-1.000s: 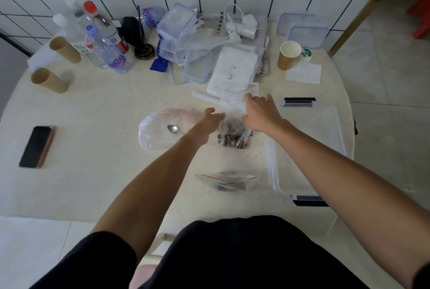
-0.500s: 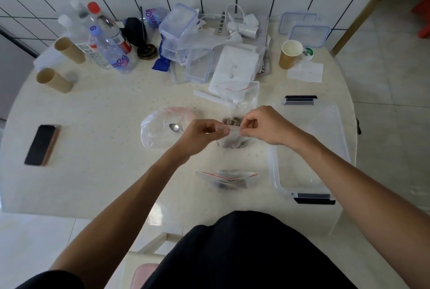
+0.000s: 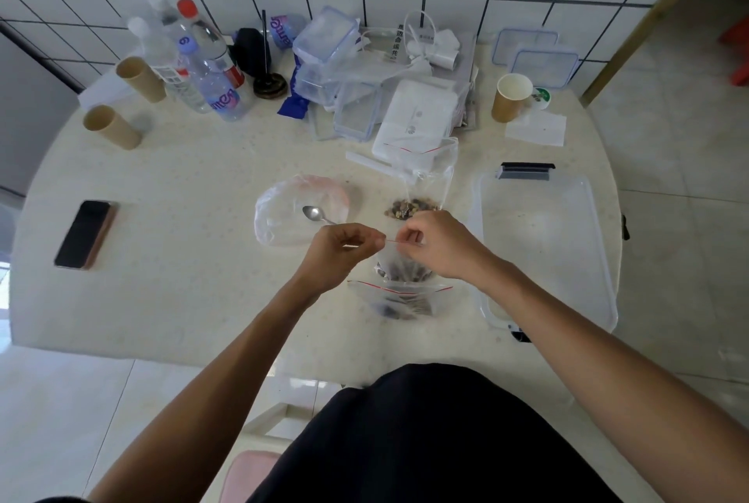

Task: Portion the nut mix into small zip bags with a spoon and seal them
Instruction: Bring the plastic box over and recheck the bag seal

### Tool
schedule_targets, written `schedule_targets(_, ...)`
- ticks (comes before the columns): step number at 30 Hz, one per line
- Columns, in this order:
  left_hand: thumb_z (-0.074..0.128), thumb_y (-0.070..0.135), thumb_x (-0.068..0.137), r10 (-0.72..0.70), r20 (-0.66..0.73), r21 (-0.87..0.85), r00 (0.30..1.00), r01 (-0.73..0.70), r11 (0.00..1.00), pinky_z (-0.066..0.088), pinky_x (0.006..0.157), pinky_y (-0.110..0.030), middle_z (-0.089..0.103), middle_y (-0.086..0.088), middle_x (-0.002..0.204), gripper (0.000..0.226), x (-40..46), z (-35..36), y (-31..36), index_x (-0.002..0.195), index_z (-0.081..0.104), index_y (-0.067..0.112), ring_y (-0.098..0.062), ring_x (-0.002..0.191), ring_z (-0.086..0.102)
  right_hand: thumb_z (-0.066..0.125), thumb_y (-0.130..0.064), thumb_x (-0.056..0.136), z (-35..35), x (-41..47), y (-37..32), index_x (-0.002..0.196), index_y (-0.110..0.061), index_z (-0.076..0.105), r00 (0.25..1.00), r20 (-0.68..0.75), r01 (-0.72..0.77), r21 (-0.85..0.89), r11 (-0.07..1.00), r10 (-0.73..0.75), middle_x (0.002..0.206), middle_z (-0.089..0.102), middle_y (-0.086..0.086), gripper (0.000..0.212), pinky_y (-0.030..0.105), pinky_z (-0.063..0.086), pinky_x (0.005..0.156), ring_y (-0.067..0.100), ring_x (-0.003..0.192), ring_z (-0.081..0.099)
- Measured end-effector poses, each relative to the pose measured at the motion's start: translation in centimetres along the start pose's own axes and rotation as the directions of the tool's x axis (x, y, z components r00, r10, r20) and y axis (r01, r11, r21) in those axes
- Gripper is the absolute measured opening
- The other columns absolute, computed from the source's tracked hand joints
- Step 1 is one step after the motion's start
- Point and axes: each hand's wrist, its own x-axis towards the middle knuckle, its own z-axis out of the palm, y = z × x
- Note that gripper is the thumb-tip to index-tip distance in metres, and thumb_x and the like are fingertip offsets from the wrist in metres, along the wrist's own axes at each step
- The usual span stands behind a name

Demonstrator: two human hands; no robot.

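Two hands met over the middle of the round table [image 3: 170, 300], and the small zip bag [image 3: 399, 265] they held serves as the landmark for everything else. Far to the left of that bag lay a dark phone [image 3: 84, 234], flat on the table. Up and to the left of the bag two cardboard tubes [image 3: 125, 105] lay on their sides, with a cluster of plastic water bottles [image 3: 202, 68] just beyond them by the tiled wall. Just left of the bag and slightly behind it sat a crumpled clear plastic bag [image 3: 283, 214] with a metal spoon [image 3: 317, 214] resting on it. The left hand [image 3: 338, 255] pinched the left end of the bag's zip strip between thumb and curled fingers. The bag hung between the hands, nuts dark in its bottom. The right hand [image 3: 435, 245] pinched the strip's right end in the same way, its fingers curled in tight. Directly behind the bag stood a larger open zip bag of nut mix [image 3: 413, 207]. Touching the near side of the held bag lay a filled zip bag [image 3: 401, 297] with a red line along its top. Right of the bag sat a clear plastic tub [image 3: 567, 227], and far behind that a paper cup [image 3: 511, 98].
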Motion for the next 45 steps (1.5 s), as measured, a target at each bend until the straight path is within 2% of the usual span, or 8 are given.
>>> schedule_targets(7, 0.078, 0.020, 0.092, -0.005, -0.062, 0.071, 0.998, 0.009, 0.997, 0.054, 0.082, -0.014, 0.079, 0.012, 0.096, 0.009, -0.4, 0.0, -0.5, 0.097, 0.081, 0.014, 0.000, 0.090, 0.073, 0.070, -0.018, 0.091, 0.5, 0.3, 0.1, 0.088, -0.014, 0.075, 0.999, -0.032, -0.027, 0.038, 0.999, 0.028, 0.085, 0.072, -0.006, 0.007, 0.035, 0.055, 0.078, 0.013, 0.080, 0.066)
schedule_targets(12, 0.079, 0.020, 0.091, -0.002, -0.074, 0.037, 0.997, 0.005, 0.999, 0.055, 0.082, -0.014, 0.080, 0.014, 0.092, 0.002, -0.2, 0.3, -0.2, 0.093, 0.081, 0.020, -0.001, 0.089, 0.074, 0.071, -0.023, 0.091, 0.6, 0.9, 0.0, 0.084, -0.021, 0.071, 0.999, -0.031, -0.017, 0.058, 0.998, 0.019, 0.082, 0.071, -0.007, 0.008, 0.036, 0.056, 0.077, 0.013, 0.079, 0.066)
schedule_targets(17, 0.080, 0.021, 0.091, -0.014, -0.066, 0.025, 0.998, 0.015, 1.000, 0.055, 0.084, -0.015, 0.081, 0.007, 0.095, 0.010, 0.3, 0.2, -0.2, 0.099, 0.083, 0.015, -0.006, 0.093, 0.076, 0.070, -0.021, 0.094, 0.9, 1.6, 0.0, 0.084, -0.022, 0.070, 1.000, -0.006, -0.016, 0.093, 0.996, 0.017, 0.081, 0.070, -0.006, 0.010, 0.037, 0.055, 0.076, 0.014, 0.078, 0.066)
schedule_targets(23, 0.079, 0.024, 0.092, -0.029, -0.050, -0.035, 0.998, 0.027, 0.999, 0.052, 0.079, -0.010, 0.081, 0.007, 0.095, 0.011, 0.6, 0.4, 0.0, 0.098, 0.083, 0.016, -0.003, 0.092, 0.074, 0.071, -0.018, 0.095, 0.7, 2.0, 0.2, 0.083, -0.017, 0.071, 0.999, 0.002, -0.039, 0.170, 0.985, 0.039, 0.070, 0.062, -0.011, 0.012, 0.022, 0.042, 0.062, -0.001, 0.057, 0.053)
schedule_targets(26, 0.079, 0.026, 0.092, -0.038, -0.053, -0.025, 0.998, 0.037, 0.999, 0.056, 0.083, -0.017, 0.081, 0.006, 0.095, 0.008, 0.6, 0.5, 0.0, 0.094, 0.082, 0.019, -0.008, 0.094, 0.075, 0.074, -0.020, 0.092, 0.6, 1.7, 0.2, 0.082, -0.020, 0.071, 1.000, -0.002, -0.026, 0.180, 0.983, 0.027, 0.073, 0.064, -0.012, 0.011, 0.024, 0.047, 0.067, 0.001, 0.065, 0.056)
schedule_targets(30, 0.077, 0.025, 0.093, -0.018, -0.053, 0.025, 0.998, 0.019, 1.000, 0.057, 0.086, -0.021, 0.080, 0.003, 0.094, 0.010, 0.6, 0.5, 0.3, 0.093, 0.080, 0.016, -0.009, 0.091, 0.074, 0.074, -0.021, 0.093, 0.8, 1.6, 0.1, 0.083, -0.020, 0.070, 1.000, 0.003, -0.002, 0.148, 0.989, 0.002, 0.077, 0.066, -0.012, 0.010, 0.031, 0.052, 0.074, 0.012, 0.076, 0.063)
schedule_targets(38, 0.073, 0.024, 0.096, 0.038, 0.003, 0.153, 0.999, -0.038, 0.988, 0.056, 0.096, -0.039, 0.079, 0.005, 0.101, 0.015, 0.4, 0.3, 1.1, 0.101, 0.080, 0.011, -0.010, 0.098, 0.073, 0.070, -0.023, 0.094, 1.0, 1.8, 0.2, 0.082, -0.024, 0.068, 1.000, -0.001, 0.029, 0.064, 0.998, -0.029, 0.077, 0.065, -0.012, 0.012, 0.034, 0.052, 0.070, 0.009, 0.073, 0.063)
schedule_targets(45, 0.070, 0.025, 0.099, 0.036, 0.015, 0.184, 0.999, -0.038, 0.982, 0.055, 0.095, -0.042, 0.078, 0.006, 0.098, 0.017, 0.1, -0.2, 1.1, 0.100, 0.078, 0.009, -0.010, 0.094, 0.071, 0.067, -0.021, 0.095, 1.2, 1.2, 0.4, 0.089, -0.016, 0.069, 0.994, -0.031, 0.105, -0.041, 0.994, -0.107, 0.088, 0.067, -0.007, 0.009, 0.038, 0.054, 0.074, 0.014, 0.080, 0.063)
